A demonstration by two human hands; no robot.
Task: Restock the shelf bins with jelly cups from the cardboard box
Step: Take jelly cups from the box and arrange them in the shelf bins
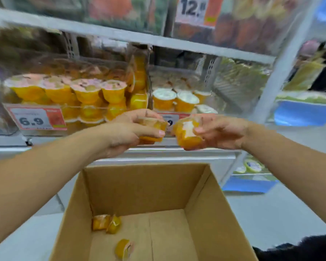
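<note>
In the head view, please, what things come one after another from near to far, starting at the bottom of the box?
Loose cups in the box → box far wall → left hand and right hand, each holding cups → 6.9 price tag → shelf bins of jelly cups.

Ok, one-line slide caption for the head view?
Left hand and right hand each lift jelly cups toward the shelf bins; three cups remain in the cardboard box.
</note>
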